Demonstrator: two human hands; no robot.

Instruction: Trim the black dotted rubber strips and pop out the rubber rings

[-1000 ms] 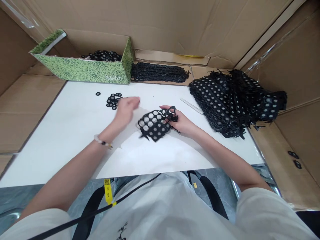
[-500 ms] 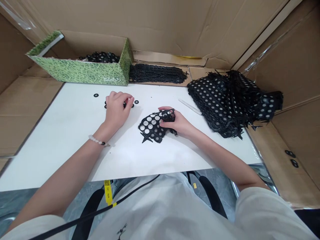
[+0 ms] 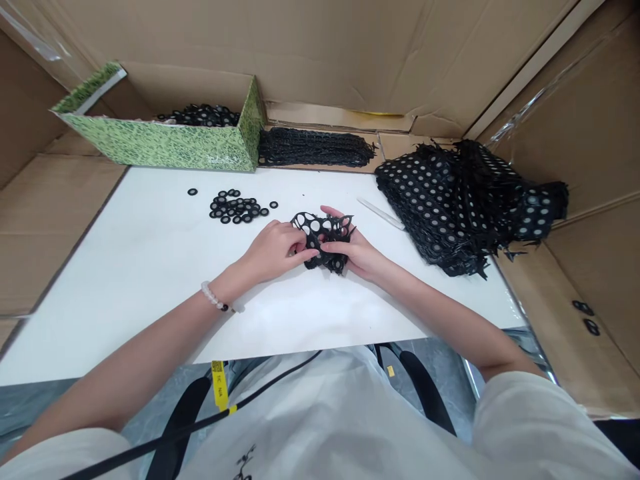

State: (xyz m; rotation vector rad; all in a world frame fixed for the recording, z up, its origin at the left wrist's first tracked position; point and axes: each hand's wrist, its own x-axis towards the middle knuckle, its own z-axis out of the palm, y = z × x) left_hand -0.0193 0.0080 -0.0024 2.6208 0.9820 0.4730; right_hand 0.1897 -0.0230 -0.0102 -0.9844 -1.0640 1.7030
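Free passage across the white table (image 3: 125,287) on the near left; scattered black washers (image 3: 235,208) and a green patterned box (image 3: 160,143) in the way farther up. Bulky heap of perforated black sheets (image 3: 450,207) barring the right.

Black rings (image 3: 234,208) on white table (image 3: 120,293)

Site: a small-parts workshop, judged from the bulk stock and the packing materials. Landmark: white-topped workbench (image 3: 125,320). Corrugated cardboard sheets (image 3: 320,47) lined the space behind and beside it. Behind the bench stood a green patterned box (image 3: 150,147) holding black rings (image 3: 200,117). A heap of punched black sheets (image 3: 450,207) lay on its right end; loose black rings (image 3: 235,208) lay on top.
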